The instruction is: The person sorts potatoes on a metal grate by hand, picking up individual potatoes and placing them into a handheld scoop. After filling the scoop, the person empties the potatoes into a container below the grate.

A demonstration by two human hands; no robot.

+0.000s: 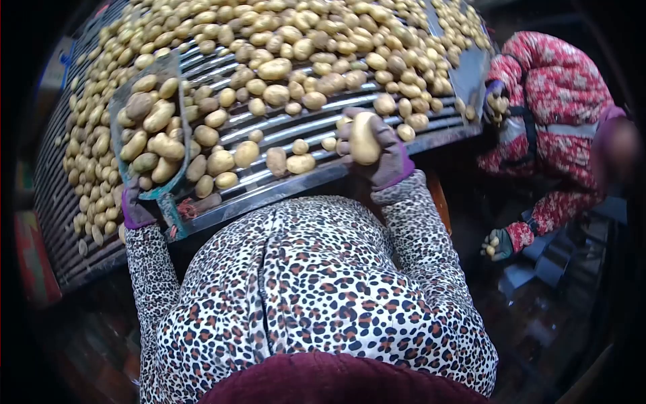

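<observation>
- A sloping roller bed (208, 67) of metal bars fills the upper half of the view. It carries a thick spread of potatoes (323, 34), densest toward the top and thinner at the near edge.
- The person's leopard-print jacket (316, 283) takes up the lower middle, with both sleeves reaching up to the near edge of the bed. A band of dark red cloth (336, 384) runs along the bottom edge.
- A co-worker (558, 87) in a red flowered jacket bends at the right end of the bed. One of their gloved hands (498, 104) is up at the corner of the bed with small potatoes in it. The other (499, 244) hangs lower, well apart from the bed, and also holds a few small ones.
- A grey-green scoop (161, 67) lies tilted over the left part of the bed, heaped with potatoes, its open end pointing up the slope.
- The left hand (138, 209), in a purple glove, is at the lower end of the scoop at the near edge of the bed. Its fingers are closed tight around the scoop's handle.
- The right hand (383, 155), in a grey and purple glove, is raised just above the near edge of the bed, right of centre. Its fingers are curled about halfway round a single large potato (364, 138).
- That large potato stands upright in the grip, clear of the loose ones beside it on the bars.
</observation>
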